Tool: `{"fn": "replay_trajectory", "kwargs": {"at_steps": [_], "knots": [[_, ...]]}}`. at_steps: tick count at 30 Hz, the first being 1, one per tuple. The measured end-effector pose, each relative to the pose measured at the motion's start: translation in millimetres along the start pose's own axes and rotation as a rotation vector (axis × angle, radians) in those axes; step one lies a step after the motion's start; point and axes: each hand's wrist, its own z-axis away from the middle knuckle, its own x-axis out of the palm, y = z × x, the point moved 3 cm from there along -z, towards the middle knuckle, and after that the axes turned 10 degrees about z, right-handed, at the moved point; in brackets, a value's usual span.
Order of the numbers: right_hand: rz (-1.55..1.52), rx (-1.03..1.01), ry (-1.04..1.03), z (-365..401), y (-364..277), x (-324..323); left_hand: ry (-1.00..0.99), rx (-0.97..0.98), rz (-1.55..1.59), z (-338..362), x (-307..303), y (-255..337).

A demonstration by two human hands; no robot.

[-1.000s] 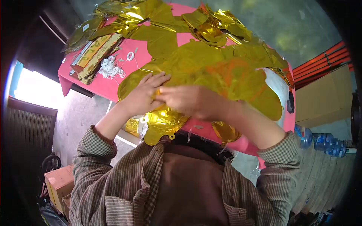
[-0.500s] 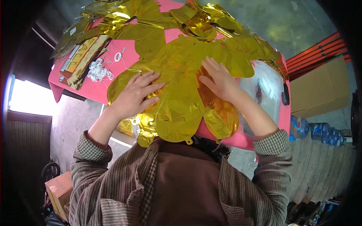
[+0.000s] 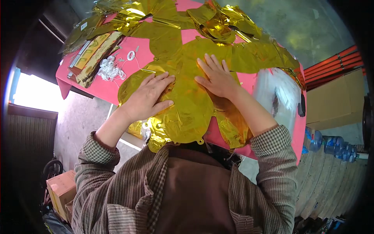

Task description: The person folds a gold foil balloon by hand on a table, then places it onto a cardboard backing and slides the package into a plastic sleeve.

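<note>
A flat gold foil balloon [image 3: 187,113] with rounded lobes and small tabs lies across the near side of the table, its lower edge by my body. My left hand [image 3: 150,95] rests flat on its left part, fingers stretched and thumb apart. On the upper right part lies my right hand [image 3: 218,77], palm down with fingers spread. Neither hand grips anything. Beyond them, more gold foil pieces [image 3: 163,19] overlap at the table's far side. A white string [image 3: 111,69] lies tangled left of my left hand.
The pink-covered table [image 3: 144,50] holds long printed boxes [image 3: 93,54] at left and a clear plastic bag [image 3: 274,95] at right. A black object [image 3: 301,106] lies on the right edge. Beyond stand a cardboard box [image 3: 335,99], red poles [image 3: 331,64] and water bottles [image 3: 339,147].
My right hand has slid up and left over the foil, and its fingers are more spread. My left hand stays on the same part. The whole view has shifted slightly.
</note>
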Motion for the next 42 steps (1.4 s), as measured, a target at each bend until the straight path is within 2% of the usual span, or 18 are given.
{"fn": "replay_trajectory", "kwargs": {"at_steps": [9, 15, 18, 28, 36, 38, 42], "knots": [[0.010, 0.023, 0.015, -6, -4, 2, 0.032, 0.012, -0.009, 1, 1, -2], [0.042, 0.036, 0.016, -7, -6, 3, 0.086, 0.012, 0.101, 7, -9, -4], [0.069, 0.032, 0.018, -8, -5, 4, 0.106, -0.024, 0.055, 18, -16, -5], [0.045, 0.022, -0.009, -7, -5, -1, 0.164, 0.056, -0.038, 47, -7, 9], [0.055, 0.028, -0.024, -6, -7, -4, 0.227, 0.038, -0.002, 52, -20, -12], [0.057, 0.028, -0.030, -6, -7, -4, 0.240, 0.095, -0.047, 53, -20, -12], [0.035, 0.029, -0.036, -6, -6, -4, 0.202, 0.112, -0.095, 53, -20, -5]]}}
